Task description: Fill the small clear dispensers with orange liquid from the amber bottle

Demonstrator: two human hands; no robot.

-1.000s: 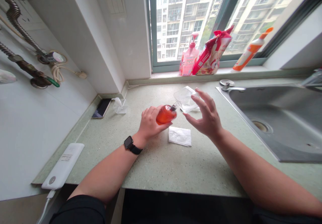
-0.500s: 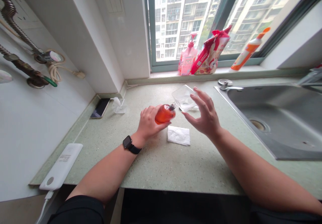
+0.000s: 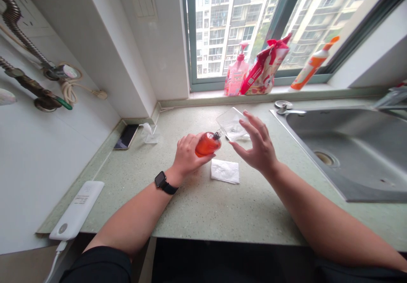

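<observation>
A bottle of orange-red liquid [image 3: 207, 145] lies tilted in my left hand [image 3: 188, 152], whose fingers and thumb wrap round its body. Its dark neck points up and to the right. My right hand [image 3: 259, 143] grips a clear square bottle [image 3: 231, 124] between the fingertips and thumb. The clear bottle's narrow neck meets the dark neck of the orange-red one; whether one mouth sits inside the other is too small to tell. Just below them on the counter is a folded white tissue [image 3: 225, 171]. A small dark item behind the clear bottle is mostly hidden.
A steel sink [image 3: 318, 190] is set into the counter [image 3: 203, 215] at right. Phone [image 3: 126, 137], crumpled clear plastic [image 3: 149, 134] and white power bank [image 3: 77, 211] are at left. On the sill stand a pink pump bottle [image 3: 236, 77], red-white pouch [image 3: 265, 69] and orange-white bottle [image 3: 310, 69].
Almost nothing differs. Both hands keep hold of the two bottles neck to neck, and the whole view has shifted very slightly.
</observation>
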